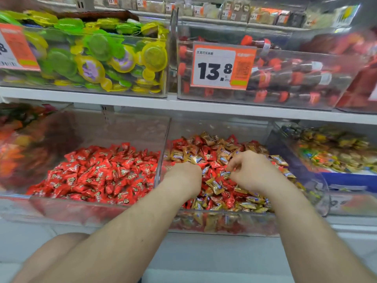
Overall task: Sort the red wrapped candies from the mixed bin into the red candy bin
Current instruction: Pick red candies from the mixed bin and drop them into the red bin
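Two hands work in the mixed bin (222, 221), a clear container w/ red and gold wrapped candies on the lower white shelf: left hand (184, 173) is knuckles-up, fingers buried in the pile, grip cannot be told; right hand (247, 170) has fingers curled down into the candies, hold unclear. Red candy bin (81, 209) sits directly left, touching, filled w/ red wrapped candies (98, 174). Upper shelf (122, 100) carries clear bins of green/yellow sweets and a 13.8 price tag (222, 66).
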Demonstrator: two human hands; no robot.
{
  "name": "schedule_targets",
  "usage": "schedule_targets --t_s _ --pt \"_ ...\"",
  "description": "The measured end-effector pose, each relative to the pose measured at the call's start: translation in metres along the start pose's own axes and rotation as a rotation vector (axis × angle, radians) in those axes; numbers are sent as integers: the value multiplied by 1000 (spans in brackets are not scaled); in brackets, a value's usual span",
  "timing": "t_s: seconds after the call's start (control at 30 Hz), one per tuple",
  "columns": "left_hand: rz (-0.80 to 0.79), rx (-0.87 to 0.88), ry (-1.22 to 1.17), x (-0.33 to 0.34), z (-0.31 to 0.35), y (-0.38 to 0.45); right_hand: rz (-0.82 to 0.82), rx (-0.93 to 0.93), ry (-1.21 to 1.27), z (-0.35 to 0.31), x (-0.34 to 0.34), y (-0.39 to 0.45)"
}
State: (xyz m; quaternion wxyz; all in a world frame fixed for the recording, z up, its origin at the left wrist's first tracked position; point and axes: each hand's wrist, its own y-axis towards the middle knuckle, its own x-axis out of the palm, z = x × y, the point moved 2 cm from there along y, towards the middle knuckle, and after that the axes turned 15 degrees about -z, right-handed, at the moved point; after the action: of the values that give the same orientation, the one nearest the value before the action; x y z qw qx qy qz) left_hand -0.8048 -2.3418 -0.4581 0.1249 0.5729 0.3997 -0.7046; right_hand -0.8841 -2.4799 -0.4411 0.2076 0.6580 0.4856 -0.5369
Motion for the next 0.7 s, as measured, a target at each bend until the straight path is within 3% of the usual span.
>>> schedule_targets --t_s 0.1,0.2,0.37,0.43,0.53,0.6,0.7 --pt "-49 -26 26 4 -5 10 -126 0 -181 -2 15 4" --pt "-66 -11 21 5 -8 13 -118 -52 -302 -8 25 7" --pt "-56 59 -85 7 -13 15 -85 -67 -168 -1 26 13" --pt "13 64 -177 5 -16 16 -26 -105 126 5 16 10" --pt "121 135 -440 0 -19 16 9 -148 845 10 3 0" --pt "165 234 -829 -4 -19 14 -120 -180 1311 10 -1 -10" --pt "23 320 -1570 -7 -14 6 -250 -257 1800 12 -7 -17"
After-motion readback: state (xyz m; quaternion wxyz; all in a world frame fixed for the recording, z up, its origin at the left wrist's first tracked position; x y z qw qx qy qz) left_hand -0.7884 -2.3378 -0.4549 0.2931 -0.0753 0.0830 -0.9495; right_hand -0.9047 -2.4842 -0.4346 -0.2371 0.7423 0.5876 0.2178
